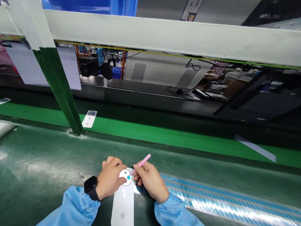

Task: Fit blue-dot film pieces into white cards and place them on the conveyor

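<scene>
A white phone-shaped panel [122,206] lies on the green bench, with a round white part [124,174] at its top end. On that round part sits a small blue dot [128,177]. My left hand [112,177] rests over the panel's upper left, its thumb and a finger touching the edge of the round part. My right hand [149,179] pinches a pink stick tool [144,160], whose lower tip reaches the blue dot.
Sheets of blue dots [217,199] lie to the right. Behind the bench edge, a green conveyor [141,138] carries a white panel [89,119] and a translucent strip [255,148]. A green post [60,86] rises at the left; a white beam [162,35] crosses above.
</scene>
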A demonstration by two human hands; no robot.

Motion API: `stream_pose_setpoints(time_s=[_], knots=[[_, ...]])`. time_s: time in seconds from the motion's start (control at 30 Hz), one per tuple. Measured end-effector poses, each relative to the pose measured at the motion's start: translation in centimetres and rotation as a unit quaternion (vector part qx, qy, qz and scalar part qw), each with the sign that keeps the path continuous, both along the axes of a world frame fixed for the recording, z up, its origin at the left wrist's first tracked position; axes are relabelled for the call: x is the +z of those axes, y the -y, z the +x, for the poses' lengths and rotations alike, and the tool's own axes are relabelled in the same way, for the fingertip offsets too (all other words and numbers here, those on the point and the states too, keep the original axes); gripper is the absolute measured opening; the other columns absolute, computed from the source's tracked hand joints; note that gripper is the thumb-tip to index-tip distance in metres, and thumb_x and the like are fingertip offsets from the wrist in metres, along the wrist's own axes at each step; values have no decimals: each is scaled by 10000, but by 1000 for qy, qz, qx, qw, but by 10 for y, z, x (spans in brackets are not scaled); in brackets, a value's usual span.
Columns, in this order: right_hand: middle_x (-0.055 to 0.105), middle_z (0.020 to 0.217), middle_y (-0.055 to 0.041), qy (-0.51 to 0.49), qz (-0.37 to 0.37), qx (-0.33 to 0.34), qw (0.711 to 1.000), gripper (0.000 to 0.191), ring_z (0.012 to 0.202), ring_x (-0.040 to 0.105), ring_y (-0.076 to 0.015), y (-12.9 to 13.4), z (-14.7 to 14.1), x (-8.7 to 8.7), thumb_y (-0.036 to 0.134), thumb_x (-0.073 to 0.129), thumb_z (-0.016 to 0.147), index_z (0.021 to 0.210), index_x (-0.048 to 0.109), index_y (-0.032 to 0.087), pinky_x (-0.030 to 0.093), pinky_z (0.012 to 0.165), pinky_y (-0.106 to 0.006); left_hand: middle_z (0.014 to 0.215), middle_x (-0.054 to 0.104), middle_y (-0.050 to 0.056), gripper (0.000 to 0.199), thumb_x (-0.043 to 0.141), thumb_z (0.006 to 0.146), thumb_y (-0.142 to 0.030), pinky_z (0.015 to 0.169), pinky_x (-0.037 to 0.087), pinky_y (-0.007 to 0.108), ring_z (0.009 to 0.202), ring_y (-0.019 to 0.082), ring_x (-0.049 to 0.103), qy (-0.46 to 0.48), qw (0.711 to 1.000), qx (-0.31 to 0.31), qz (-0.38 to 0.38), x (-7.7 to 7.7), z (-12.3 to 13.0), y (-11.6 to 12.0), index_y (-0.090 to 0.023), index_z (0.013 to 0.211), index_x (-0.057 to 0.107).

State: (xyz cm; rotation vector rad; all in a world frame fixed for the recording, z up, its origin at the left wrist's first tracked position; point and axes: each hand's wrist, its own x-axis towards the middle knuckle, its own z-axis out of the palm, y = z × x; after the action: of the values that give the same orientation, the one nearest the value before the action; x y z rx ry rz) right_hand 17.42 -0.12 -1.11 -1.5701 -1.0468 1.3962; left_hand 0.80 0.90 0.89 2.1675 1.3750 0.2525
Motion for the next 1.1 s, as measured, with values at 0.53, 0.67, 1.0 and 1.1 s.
stream_pose_setpoints(time_s=[0.53, 0.67, 1.0, 1.1], knots=[[580, 524, 17, 2, 5, -13, 1000, 377, 408, 517, -89, 1, -1, 3, 530, 628, 614, 651, 539, 166, 368, 339, -186, 1071, 562, 18, 280, 643, 745, -198, 866, 311, 364, 1058, 231, 418, -1, 1000, -3, -3, -5, -2, 0, -265, 1016, 633], [580, 518, 17, -8, 5, -15, 1000, 378, 403, 514, -87, 1, -1, 3, 532, 625, 616, 648, 538, 165, 369, 342, -186, 1071, 558, 14, 264, 646, 753, -201, 869, 309, 360, 1054, 226, 416, -2, 1000, -2, 2, -7, -3, 0, -266, 1009, 631], [581, 502, 18, 17, 10, 2, 1000, 339, 382, 494, -84, 2, 1, -5, 504, 583, 669, 680, 533, 169, 370, 354, -193, 1067, 558, 20, 264, 638, 756, -207, 864, 312, 364, 1049, 227, 419, -4, 1000, -4, 1, -6, -1, 0, -267, 1013, 632], [585, 510, 15, 16, 8, 3, 1000, 341, 386, 499, -83, 2, 1, -4, 503, 591, 663, 670, 533, 167, 367, 351, -191, 1069, 560, 19, 266, 641, 750, -204, 867, 312, 363, 1054, 228, 418, -5, 1000, -3, 1, -5, -1, 0, -262, 1009, 633]])
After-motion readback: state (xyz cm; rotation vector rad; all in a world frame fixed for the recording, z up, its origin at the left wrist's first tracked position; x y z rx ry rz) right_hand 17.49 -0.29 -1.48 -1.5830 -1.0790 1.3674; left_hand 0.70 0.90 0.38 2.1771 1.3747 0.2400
